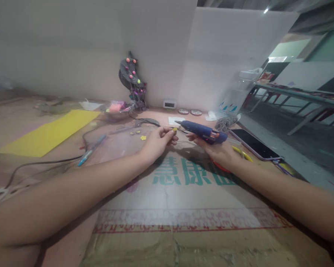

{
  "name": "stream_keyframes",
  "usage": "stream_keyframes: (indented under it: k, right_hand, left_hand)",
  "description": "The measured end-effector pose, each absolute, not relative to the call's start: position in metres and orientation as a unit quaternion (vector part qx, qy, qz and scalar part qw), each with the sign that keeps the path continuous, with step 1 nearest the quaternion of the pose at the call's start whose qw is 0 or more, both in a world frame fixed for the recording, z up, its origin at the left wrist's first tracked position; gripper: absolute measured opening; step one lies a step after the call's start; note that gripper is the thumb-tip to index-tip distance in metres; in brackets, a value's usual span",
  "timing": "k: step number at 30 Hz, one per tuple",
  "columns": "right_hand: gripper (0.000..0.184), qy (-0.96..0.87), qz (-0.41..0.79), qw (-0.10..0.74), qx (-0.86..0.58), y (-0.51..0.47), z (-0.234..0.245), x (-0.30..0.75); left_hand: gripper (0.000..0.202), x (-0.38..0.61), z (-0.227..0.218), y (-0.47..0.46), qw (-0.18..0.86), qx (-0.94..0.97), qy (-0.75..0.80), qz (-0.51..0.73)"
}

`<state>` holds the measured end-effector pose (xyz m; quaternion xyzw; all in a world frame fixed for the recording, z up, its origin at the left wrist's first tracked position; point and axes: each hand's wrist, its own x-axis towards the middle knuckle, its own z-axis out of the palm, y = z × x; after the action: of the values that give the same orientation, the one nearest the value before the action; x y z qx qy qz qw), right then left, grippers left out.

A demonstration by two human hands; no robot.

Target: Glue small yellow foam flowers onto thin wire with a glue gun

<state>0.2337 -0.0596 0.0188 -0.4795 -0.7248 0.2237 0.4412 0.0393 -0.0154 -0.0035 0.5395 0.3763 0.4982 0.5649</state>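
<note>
My right hand (211, 146) is closed round the handle of a blue hot glue gun (200, 129), whose dark nozzle points left. Just off the nozzle tip, my left hand (163, 139) pinches a small yellow paper piece (175, 129) between thumb and fingertips. Its exact shape is too small to make out. On the table left of that hand lies a yellow paper flower (143, 138), with a few smaller yellowish bits (138, 132) behind it. Beneath both hands is a cardboard sheet (167, 200) printed with green characters and a red border.
To the left are a yellow sheet (52, 131), a blue pen (91, 150), a dark cable (44, 163) and a bowl (118, 113). A decorated grey crescent (130, 74) leans on the wall. A phone (254, 144), grey yarn (225, 123) and a plastic bottle (233, 96) stand or lie right.
</note>
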Motion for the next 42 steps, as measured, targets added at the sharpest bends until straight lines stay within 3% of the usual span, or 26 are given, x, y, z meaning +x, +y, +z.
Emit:
stream_keyframes:
  k: [8,21,42]
  right_hand:
    - [0.027,-0.727,0.145,0.429,-0.517,-0.058,0.018,0.240]
    - [0.039,-0.725,0.186,0.413,-0.519,-0.062,0.027,0.228]
    - [0.027,-0.730,0.139,0.426,-0.516,-0.051,0.014,0.234]
  left_hand:
    - [0.010,0.037,0.001,-0.018,0.544,0.537,0.377,0.524]
    - [0.011,0.036,0.001,-0.017,0.520,0.552,0.374,0.534]
    - [0.008,0.036,-0.003,-0.016,0.504,0.568,0.362,0.541]
